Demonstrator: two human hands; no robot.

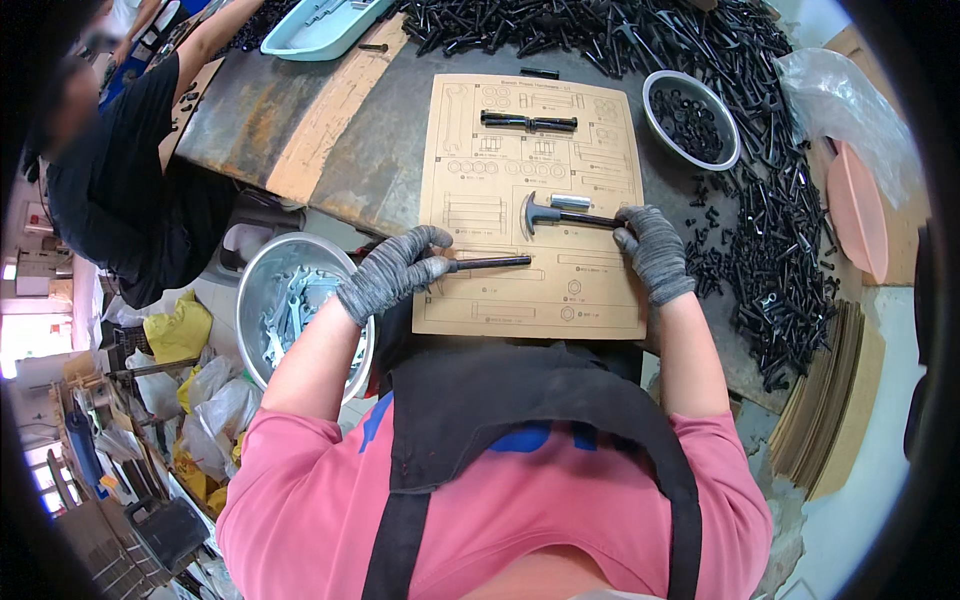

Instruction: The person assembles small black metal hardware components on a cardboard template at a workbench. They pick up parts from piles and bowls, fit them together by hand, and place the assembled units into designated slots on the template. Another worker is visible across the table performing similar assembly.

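My left hand [398, 272], in a grey knit glove, pinches one end of a long black bolt [492, 263] over the left side of a brown cardboard sheet [600, 315] printed with part outlines. My right hand [656, 256], gloved alike, has its fingers on the handle end of a small hammer-like tool [575, 216]. The tool lies across the sheet, its curved grey head pointing left. Just above its handle rests a short silver tube [570, 201]. Farther up the sheet, several black bolts [530, 122] lie side by side.
A metal bowl [742, 150] of small black nuts stands at the right, beside heaped black bolts [775, 235]. Bottom left, a steel basin [246, 300] holds silver wrenches. A pale blue tray [290, 48] and another person [130, 190] are at far left. Cardboard sheets [835, 410] stack at right.
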